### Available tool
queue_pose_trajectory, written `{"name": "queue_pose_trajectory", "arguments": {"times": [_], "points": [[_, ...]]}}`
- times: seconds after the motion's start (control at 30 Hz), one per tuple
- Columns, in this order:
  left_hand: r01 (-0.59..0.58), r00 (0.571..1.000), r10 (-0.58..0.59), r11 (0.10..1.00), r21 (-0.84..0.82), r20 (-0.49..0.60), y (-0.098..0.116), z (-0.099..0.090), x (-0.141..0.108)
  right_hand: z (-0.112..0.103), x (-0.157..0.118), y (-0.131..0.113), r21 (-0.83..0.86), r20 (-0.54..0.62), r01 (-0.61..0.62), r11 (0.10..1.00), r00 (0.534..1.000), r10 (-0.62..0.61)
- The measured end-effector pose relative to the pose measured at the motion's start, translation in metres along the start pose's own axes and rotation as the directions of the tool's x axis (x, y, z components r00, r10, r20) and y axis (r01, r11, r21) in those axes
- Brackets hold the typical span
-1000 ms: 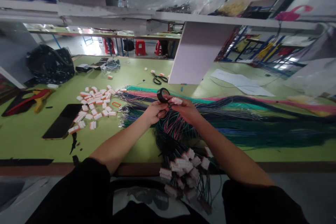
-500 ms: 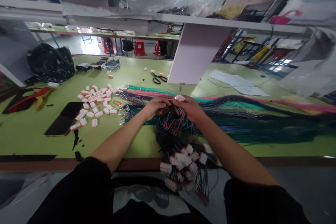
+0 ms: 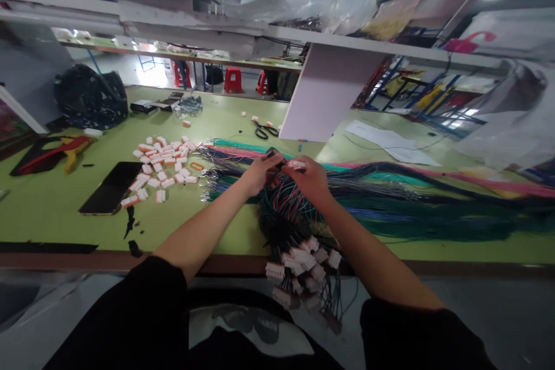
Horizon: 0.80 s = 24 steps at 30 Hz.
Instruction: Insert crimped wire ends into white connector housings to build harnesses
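Note:
My left hand [image 3: 258, 174] is closed around a small dark object [image 3: 273, 153], too blurred to name. Close beside it, my right hand [image 3: 311, 178] pinches a white connector housing [image 3: 296, 165] at its fingertips. Thin pink, green and dark wires [image 3: 286, 199] hang below the hands. They run down to a cluster of wired white connectors [image 3: 303, 260] over the table's front edge. Under and behind both hands lie long bundles of wires [image 3: 390, 185] stretching right. A pile of loose white and orange connector housings [image 3: 162, 159] lies to the left.
Left of the pile are a black phone [image 3: 110, 188] and a red-and-yellow tool [image 3: 60, 153]. Black-handled scissors [image 3: 265, 129] lie near a white upright panel [image 3: 323, 92]. A dark plastic bag [image 3: 91, 95] stands at the back left; paper [image 3: 390, 141] lies at the back right.
The dark object has come up above my left fingers, and my left hand has turned around it. My right hand has shifted slightly, still pinching the connector housing. The view has tilted a little.

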<state>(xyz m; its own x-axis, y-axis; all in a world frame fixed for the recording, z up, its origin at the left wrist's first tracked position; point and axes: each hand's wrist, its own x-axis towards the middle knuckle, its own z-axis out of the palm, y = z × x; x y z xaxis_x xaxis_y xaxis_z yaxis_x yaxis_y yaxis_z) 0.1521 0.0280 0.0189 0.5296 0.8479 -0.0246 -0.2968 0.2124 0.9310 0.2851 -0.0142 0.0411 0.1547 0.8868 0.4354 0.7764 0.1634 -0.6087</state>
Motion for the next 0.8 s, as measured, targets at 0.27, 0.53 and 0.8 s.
{"name": "queue_pose_trajectory", "arguments": {"times": [0.27, 0.53, 0.8], "points": [[-0.220, 0.974, 0.212, 0.971, 0.090, 0.084, -0.006, -0.004, -0.003, 0.005, 0.009, 0.014, 0.280, -0.048, -0.194, 0.940, 0.975, 0.215], [-0.325, 0.910, 0.413, 0.737, 0.593, -0.015, -0.009, 0.006, -0.001, 0.000, -0.001, 0.009, 0.557, 0.138, -0.297, 0.776, 0.954, 0.266], [-0.155, 0.981, 0.158, 0.987, 0.039, -0.115, -0.009, 0.000, 0.004, 0.000, 0.003, 0.008, 0.009, 0.068, -0.023, 1.000, 0.997, 0.022]]}}
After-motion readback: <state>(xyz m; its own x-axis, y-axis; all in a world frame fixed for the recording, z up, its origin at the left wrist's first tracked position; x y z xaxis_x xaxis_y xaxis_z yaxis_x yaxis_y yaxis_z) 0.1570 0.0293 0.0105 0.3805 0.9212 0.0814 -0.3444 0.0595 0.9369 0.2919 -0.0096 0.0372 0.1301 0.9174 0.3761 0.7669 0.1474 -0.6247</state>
